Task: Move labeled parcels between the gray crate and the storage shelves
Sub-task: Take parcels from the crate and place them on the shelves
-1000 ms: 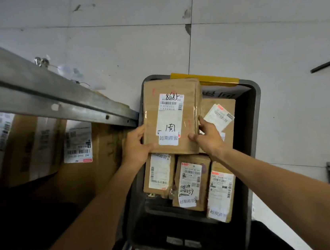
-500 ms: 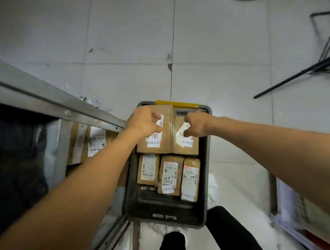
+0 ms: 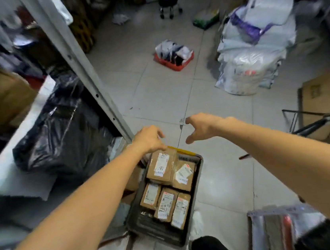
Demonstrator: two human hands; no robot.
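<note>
Both arms stretched out over the far end of the gray crate (image 3: 161,237). Left hand (image 3: 150,138) above the crate's far left corner, back of hand up, fingers loosely curled downward, nothing in it; can't tell whether it grazes the yellow strip (image 3: 184,151) on the far rim. Right hand (image 3: 201,126) past the far rim, over floor tile, fingers half spread and hooked, thumb pointing down, released, grasping nothing.

Five brown labeled parcels lie flat in the crate: a large parcel (image 3: 160,166) at the far end, a second parcel (image 3: 183,174) beside it on the right, three smaller parcels (image 3: 165,204) side by side in the near row.

Left of the crate: the storage shelf upright (image 3: 81,62) and a black plastic bag (image 3: 61,133) on a shelf board; well beyond the crate, a red tray (image 3: 173,58) on the floor.
</note>
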